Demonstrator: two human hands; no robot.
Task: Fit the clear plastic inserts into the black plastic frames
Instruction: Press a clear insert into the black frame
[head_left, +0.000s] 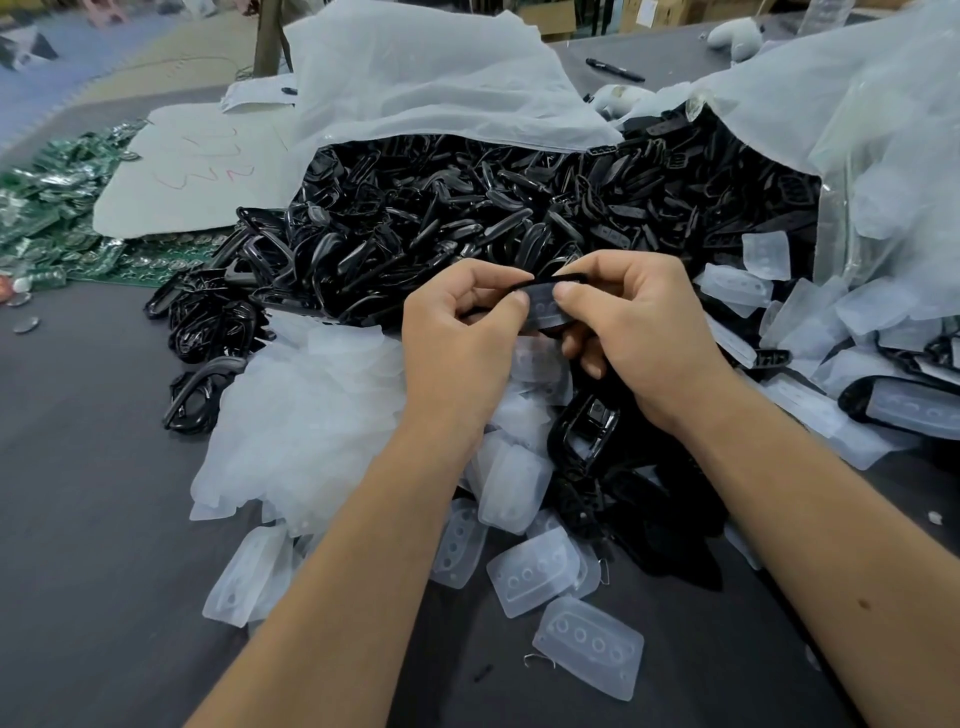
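Both hands meet at the centre, above the heaps. My left hand (460, 332) and my right hand (631, 325) pinch one black plastic frame (550, 279) with a clear insert (543, 306) lying in it; both thumbs press on the insert's face. A big heap of black frames (441, 223) spills from an open white bag behind the hands. Loose clear inserts (306, 415) lie piled below and to the left, with single ones (589, 647) near the front edge.
A second bag (883, 130) at the right holds more clear inserts (763, 254). Green circuit boards (47, 208) lie at the far left beside a white sheet (197, 166). A black marker (615, 70) lies at the back. Frames with inserts in them (904, 405) sit at the right.
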